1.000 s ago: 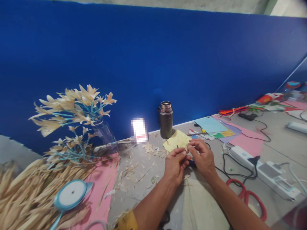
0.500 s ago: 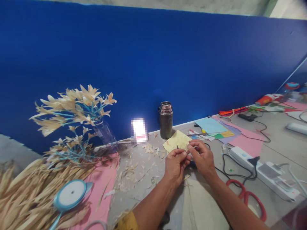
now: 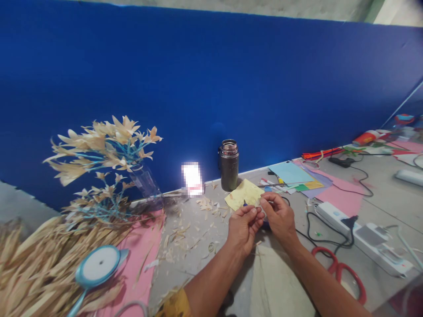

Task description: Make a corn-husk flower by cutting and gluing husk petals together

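Observation:
My left hand [image 3: 243, 226] and my right hand [image 3: 278, 215] are close together over the table, fingertips nearly touching. Both are closed in a pinch around something small and pale between them, too small to make out. A small dark-blue pointed tip [image 3: 245, 203] shows just behind my left fingers; what it belongs to is hidden. Beyond the hands lies a yellow sheet of paper [image 3: 243, 193]. Behind it a dark metal flask [image 3: 229, 167] stands upright without a lid. Pale scraps [image 3: 206, 205] are scattered left of my left hand.
Dried husks [image 3: 36, 259] and a blue-rimmed round fan [image 3: 101, 263] lie at the left, by a vase [image 3: 145, 182] of husk flowers [image 3: 109, 141]. On the right are red-handled scissors [image 3: 355, 279], a power strip [image 3: 390, 259], cables and coloured paper [image 3: 291, 172]. A blue wall [image 3: 198, 88] stands behind.
Both hands stay almost in place, with small finger movements. Slightly more of the blue tip behind my left fingers shows. The view has shifted a little.

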Motion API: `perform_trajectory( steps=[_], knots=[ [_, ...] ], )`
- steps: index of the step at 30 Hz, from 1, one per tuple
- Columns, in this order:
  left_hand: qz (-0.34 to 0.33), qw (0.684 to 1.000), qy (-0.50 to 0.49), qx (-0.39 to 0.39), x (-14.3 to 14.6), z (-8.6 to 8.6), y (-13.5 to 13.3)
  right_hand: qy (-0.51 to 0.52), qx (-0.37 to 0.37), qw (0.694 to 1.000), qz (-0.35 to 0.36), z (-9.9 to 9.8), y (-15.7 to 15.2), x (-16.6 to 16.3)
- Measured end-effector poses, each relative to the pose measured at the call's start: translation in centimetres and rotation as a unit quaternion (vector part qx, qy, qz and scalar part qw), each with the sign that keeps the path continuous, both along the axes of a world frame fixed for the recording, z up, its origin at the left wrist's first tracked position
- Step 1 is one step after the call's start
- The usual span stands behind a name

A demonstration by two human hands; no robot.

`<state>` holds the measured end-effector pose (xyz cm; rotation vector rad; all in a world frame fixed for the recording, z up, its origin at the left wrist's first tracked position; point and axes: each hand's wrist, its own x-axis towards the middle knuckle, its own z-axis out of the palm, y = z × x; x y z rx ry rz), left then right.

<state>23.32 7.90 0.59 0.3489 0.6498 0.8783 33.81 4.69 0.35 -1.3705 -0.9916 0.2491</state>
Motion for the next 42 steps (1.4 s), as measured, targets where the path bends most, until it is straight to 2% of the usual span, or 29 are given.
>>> perform_trajectory(
  steps=[16, 42],
  knots=[
    [0.002, 1.0, -0.01, 0.007, 0.01, -0.05, -0.08, -0.017, -0.003, 1.0, 0.001, 0.12, -0.02, -0.06],
    [0.0, 0.998, 0.013, 0.06, -0.11, -0.43, 0.21, -0.022, -0.013, 0.999, 0.02, 0.36, -0.14, -0.02]
  ],
)
